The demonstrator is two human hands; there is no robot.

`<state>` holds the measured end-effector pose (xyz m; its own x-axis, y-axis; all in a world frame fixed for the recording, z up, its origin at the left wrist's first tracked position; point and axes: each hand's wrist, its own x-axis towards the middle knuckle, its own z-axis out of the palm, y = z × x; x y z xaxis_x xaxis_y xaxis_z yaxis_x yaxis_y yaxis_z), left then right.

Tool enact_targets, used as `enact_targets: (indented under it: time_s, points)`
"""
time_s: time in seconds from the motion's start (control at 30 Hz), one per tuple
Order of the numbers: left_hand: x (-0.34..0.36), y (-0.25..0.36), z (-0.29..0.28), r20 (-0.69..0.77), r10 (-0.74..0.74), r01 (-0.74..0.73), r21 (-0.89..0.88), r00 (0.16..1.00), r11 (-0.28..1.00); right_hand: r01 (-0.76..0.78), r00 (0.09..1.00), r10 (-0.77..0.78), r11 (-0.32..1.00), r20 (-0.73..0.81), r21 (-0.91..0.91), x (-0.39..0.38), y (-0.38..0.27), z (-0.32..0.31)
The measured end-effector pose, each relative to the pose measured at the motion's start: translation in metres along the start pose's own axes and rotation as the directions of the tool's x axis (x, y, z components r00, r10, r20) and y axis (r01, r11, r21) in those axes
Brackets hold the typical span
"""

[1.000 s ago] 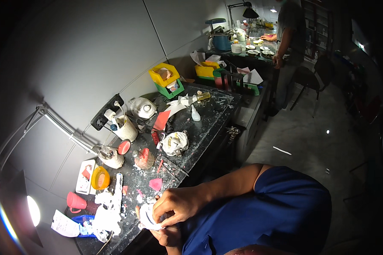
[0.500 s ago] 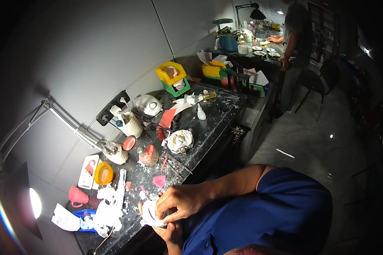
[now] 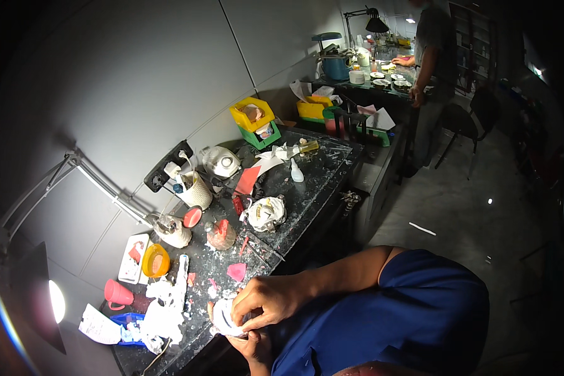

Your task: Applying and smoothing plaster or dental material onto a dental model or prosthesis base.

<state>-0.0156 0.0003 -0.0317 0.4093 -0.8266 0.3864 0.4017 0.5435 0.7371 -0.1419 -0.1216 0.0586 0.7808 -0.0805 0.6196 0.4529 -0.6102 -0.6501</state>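
Near the bench's front edge my left hand (image 3: 252,351) is wrapped under a round white piece (image 3: 225,316), its fingertips showing at the far side. My right hand (image 3: 266,301) is over it with bent fingers pressed to the piece, partly hiding it. Just beyond lie pink wax scraps (image 3: 236,272), a red stick (image 3: 244,247) and a jar smeared with red (image 3: 221,235). To the left, crumpled white material (image 3: 163,316) is spread on the bench.
The dark bench (image 3: 324,164) also holds a white lumpy model (image 3: 266,215), yellow bowl (image 3: 155,262), pink cup (image 3: 117,292) and stacked bins (image 3: 251,118). A lamp arm (image 3: 109,188) stands left. A person (image 3: 431,62) stands at the far bench near a chair (image 3: 467,122).
The view has shifted slightly, so the bench appears a little farther right. My hands keep their grip on the white piece, with little visible change.
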Motion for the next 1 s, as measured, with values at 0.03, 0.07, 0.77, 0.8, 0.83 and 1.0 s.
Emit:
enact_targets:
  time_s: [0.03, 0.07, 0.77, 0.8, 0.83, 1.0]
  points:
    - [-0.0004, 0.0001, -0.0004, -0.001, -0.001, 0.001, 0.0, 1.0, 1.0, -0.012, 1.0, 0.012, 1.0, 0.015, 0.013, -0.0002, 0.0001, 0.0003]
    - [-0.0001, -0.0006, -0.0006, 0.0, 0.001, -0.001, 0.002, 1.0, 1.0, -0.008, 1.0, 0.008, 1.0, 0.003, 0.0, -0.0003, 0.0004, 0.0005]
    - [0.0014, 0.0002, 0.0, -0.042, 0.019, -0.017, 0.046, 0.999, 0.999, -0.014, 1.0, 0.014, 1.0, 0.02, -0.015, 0.0012, 0.006, 0.0053]
    - [0.0017, 0.0007, -0.0012, 0.004, 0.014, -0.014, -0.032, 1.0, 0.999, 0.012, 1.0, -0.012, 1.0, -0.021, -0.008, 0.0019, 0.0065, 0.0067]
    - [0.0017, 0.0008, -0.0022, 0.075, 0.023, -0.015, -0.111, 0.997, 0.994, 0.038, 0.997, -0.038, 0.999, -0.062, -0.002, 0.0022, 0.0067, 0.0075]
    - [0.0003, -0.0001, -0.0038, 0.039, 0.018, -0.014, -0.119, 0.999, 0.993, 0.018, 0.998, -0.018, 1.0, -0.06, 0.001, 0.0025, 0.005, 0.0071]
